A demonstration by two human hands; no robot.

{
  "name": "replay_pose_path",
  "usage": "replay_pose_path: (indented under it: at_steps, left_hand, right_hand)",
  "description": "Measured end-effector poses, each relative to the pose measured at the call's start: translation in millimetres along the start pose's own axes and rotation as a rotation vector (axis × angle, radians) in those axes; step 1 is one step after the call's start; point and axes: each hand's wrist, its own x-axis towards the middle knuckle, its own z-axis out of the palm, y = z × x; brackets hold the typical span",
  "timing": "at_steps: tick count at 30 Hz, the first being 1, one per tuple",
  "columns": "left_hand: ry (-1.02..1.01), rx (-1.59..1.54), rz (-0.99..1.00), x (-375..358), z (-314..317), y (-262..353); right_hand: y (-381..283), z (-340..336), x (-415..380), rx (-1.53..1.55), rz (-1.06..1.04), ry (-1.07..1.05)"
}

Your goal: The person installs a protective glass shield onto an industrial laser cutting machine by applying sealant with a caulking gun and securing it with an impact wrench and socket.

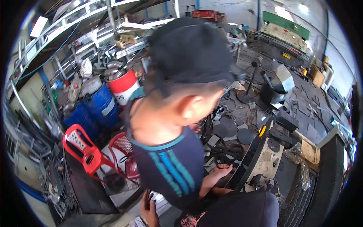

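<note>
My left hand point(149, 210) is at the bottom edge, raised, with thumb and fingers apart. I make out nothing held in it; pale metal lengths point(160, 204) lie behind it. No right hand that I can tell as mine shows. Dark cloth point(242, 210) over a bent knee fills the bottom middle. Close in front sits a person in a black cap point(191, 53) and a dark shirt with teal stripes point(172, 172), turned to the right. That person's near hand point(223, 171) is loosely curled beside a long dark metal beam point(251, 159). Their far hand point(195, 128) is mostly hidden behind the body.
Red plastic chairs point(89, 151) stand at left, near blue drums point(102, 106) and a red-and-white drum point(124, 86). Scrap plates and round discs point(245, 136) cover the floor ahead. A black bucket point(272, 94) and a green-topped machine point(285, 34) are farther right.
</note>
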Motion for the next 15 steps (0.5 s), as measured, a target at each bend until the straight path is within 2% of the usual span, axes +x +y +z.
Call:
replay_pose_path:
  at_steps: [2,5,6,8,9,11,13,15]
  left_hand:
    - [-0.086,-0.1,-0.1,-5.9,-0.3,-15.2]
    - [-0.065,-0.039,-0.185,-25.1,0.6,-39.8]
    - [-0.082,0.048,-0.184,-33.6,-3.8,-50.7]
    - [-0.072,0.001,-0.281,-51.5,-10.9,-52.1]
    - [-0.084,0.01,-0.351,-57.7,-14.3,-46.6]
    - [-0.024,0.052,-0.231,-77.8,-22.6,-58.1]
    - [0.12,0.07,-0.072,-93.4,-26.4,-75.7]
    - [0.281,0.102,-0.047,-111.9,-38.2,-79.0]
  right_hand:
    - [15.4,17.1,-4.5,-0.038,0.01,-0.05]
    - [37.8,23.4,-13.1,-0.126,0.025,-0.102]
    - [40.8,13.3,-15.2,-0.164,0.027,-0.101]
    - [29.3,-19.0,-6.6,-0.227,0.004,-0.071]
    - [14.0,-38.3,-2.2,-0.257,-0.019,-0.043]
    - [-30.1,-79.7,8.3,-0.324,-0.099,0.015]
    - [-95.0,-115.4,16.5,-0.409,-0.227,0.051]
    - [-171.7,-136.0,22.3,-0.511,-0.364,0.063]
